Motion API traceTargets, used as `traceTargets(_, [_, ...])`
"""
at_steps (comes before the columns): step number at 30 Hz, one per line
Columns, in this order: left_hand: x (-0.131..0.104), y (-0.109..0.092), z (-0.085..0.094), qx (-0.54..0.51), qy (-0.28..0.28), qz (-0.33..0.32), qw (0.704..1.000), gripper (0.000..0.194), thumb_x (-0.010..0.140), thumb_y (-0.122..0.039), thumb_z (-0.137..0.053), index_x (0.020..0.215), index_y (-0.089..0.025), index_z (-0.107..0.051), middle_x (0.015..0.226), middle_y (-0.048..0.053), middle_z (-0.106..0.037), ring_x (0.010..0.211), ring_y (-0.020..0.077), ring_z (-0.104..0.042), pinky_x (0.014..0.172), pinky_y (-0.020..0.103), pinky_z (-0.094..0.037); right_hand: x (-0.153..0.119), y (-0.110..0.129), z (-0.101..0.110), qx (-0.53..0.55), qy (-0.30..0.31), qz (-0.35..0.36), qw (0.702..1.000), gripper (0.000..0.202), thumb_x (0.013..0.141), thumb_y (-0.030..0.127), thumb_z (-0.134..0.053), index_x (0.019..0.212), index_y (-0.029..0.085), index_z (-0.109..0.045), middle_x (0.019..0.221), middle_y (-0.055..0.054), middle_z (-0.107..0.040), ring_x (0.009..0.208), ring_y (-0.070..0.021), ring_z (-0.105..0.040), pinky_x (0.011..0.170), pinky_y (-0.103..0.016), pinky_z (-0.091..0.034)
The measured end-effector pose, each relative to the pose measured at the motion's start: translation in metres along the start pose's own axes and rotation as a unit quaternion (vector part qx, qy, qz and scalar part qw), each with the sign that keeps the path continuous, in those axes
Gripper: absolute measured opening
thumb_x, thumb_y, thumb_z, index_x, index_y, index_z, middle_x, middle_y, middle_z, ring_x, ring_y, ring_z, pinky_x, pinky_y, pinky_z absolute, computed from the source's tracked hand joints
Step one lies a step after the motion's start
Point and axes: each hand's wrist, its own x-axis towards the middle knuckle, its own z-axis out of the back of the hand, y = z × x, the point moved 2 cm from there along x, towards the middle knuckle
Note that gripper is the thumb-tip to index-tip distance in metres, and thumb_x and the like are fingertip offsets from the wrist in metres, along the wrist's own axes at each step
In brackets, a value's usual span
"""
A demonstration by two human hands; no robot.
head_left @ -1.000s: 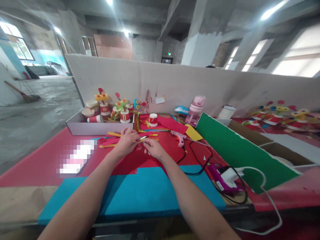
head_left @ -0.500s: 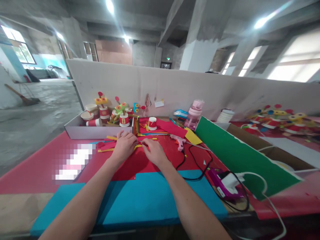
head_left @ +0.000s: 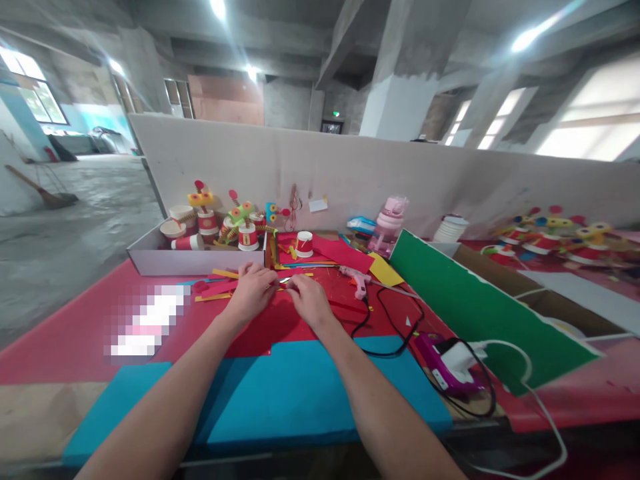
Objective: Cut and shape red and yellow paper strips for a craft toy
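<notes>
Over the red table covering, my left hand (head_left: 256, 290) and my right hand (head_left: 309, 300) are close together, fingers bent in a pinch. A thin red paper strip (head_left: 353, 309) shows to the right of my right hand and seems to run through the fingertips of both; its middle is mostly hidden. A small pale glint lies between the fingertips. Beside my left hand are yellow and red paper strips (head_left: 216, 288). A red-and-white paper cup (head_left: 304, 245) stands upright behind my hands. The pink glue gun (head_left: 357, 280) lies to the right.
A white box (head_left: 197, 263) holds paper-cup figures (head_left: 249, 237). A blue board (head_left: 280, 393) lies along the front edge. On the right are a green-sided box (head_left: 480, 307), a purple power strip (head_left: 450, 367) with cables, and a pink bottle (head_left: 391, 223). Yellow paper (head_left: 387, 269) lies behind the glue gun.
My right hand has turned slightly, its fingertips drawn in toward the left hand. A red strip now shows to the right of it. My left hand has barely moved.
</notes>
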Motion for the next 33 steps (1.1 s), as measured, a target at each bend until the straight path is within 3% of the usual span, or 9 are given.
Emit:
traceTargets(12, [0.001,-0.004,0.002,-0.013,0.014,0.018,1.0,0.015,0.079,-0.01,-0.048,0.076,-0.02,-0.058,0.079,0.004,-0.063,0.089,0.0207,-0.055,0.095,0.043,-0.028,0.0,0.001,0.002,0.014,0.003,0.011,1.0,0.013,0.081,0.007,-0.054,0.08,0.02,-0.057,0.081,-0.003,-0.064,0.078,-0.0172,-0.057,0.07,-0.026,-0.039])
traceTargets(21, [0.001,-0.005,0.001,-0.011,0.022,0.023,0.999,0.015,0.079,-0.012,-0.048,0.077,-0.02,-0.06,0.08,0.005,-0.064,0.089,0.0211,-0.056,0.098,0.045,-0.027,0.0,-0.002,-0.002,0.03,0.007,0.004,1.0,0.025,0.082,0.009,-0.056,0.103,0.02,-0.061,0.09,-0.004,-0.069,0.083,-0.0181,-0.062,0.076,-0.028,-0.045])
traceTargets(25, [0.0,-0.006,0.0,-0.01,0.029,0.015,0.999,0.015,0.079,-0.013,-0.048,0.078,-0.02,-0.06,0.079,0.004,-0.063,0.089,0.0209,-0.055,0.099,0.046,-0.026,0.001,-0.004,-0.008,0.046,0.012,0.004,0.999,0.019,0.08,0.012,-0.061,0.096,0.019,-0.067,0.096,-0.007,-0.071,0.087,-0.019,-0.064,0.08,-0.029,-0.046])
traceTargets(33, [-0.001,-0.011,-0.003,-0.025,0.036,-0.006,0.999,0.016,0.079,-0.012,-0.047,0.078,-0.02,-0.06,0.079,0.004,-0.063,0.089,0.0208,-0.055,0.098,0.044,-0.028,0.001,-0.006,-0.013,0.081,0.025,-0.003,0.996,0.012,0.08,0.014,-0.061,0.084,0.021,-0.07,0.083,-0.003,-0.073,0.079,-0.0174,-0.065,0.073,-0.026,-0.047])
